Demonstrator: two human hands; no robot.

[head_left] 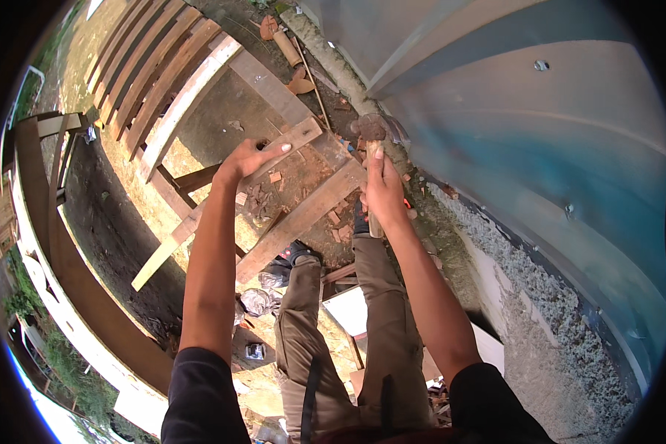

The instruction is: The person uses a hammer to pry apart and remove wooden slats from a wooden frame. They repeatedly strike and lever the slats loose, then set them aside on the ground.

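Note:
My left hand (pixel 253 160) is closed around a narrow wooden slat (pixel 160 259), its thumb lying along the top face. The slat runs aslant across a wooden frame, and its far right end, with a small dark mark, sticks out beyond my thumb. My right hand (pixel 384 189) grips a hammer (pixel 372 132) by its pale wooden handle. The hammer's dark, rusty-looking head points away from me, just right of the slat's end. Nearer to me, a wider board (pixel 303 216) of the frame crosses below both hands.
Evenly spaced wooden slats (pixel 155 70) line the far left part of the frame. A blue-grey metal panel (pixel 525 140) rises on the right beside a rough concrete strip (pixel 525 325). Wood scraps (pixel 276 177) litter the ground. A long brown wooden structure (pixel 89 274) curves along the left.

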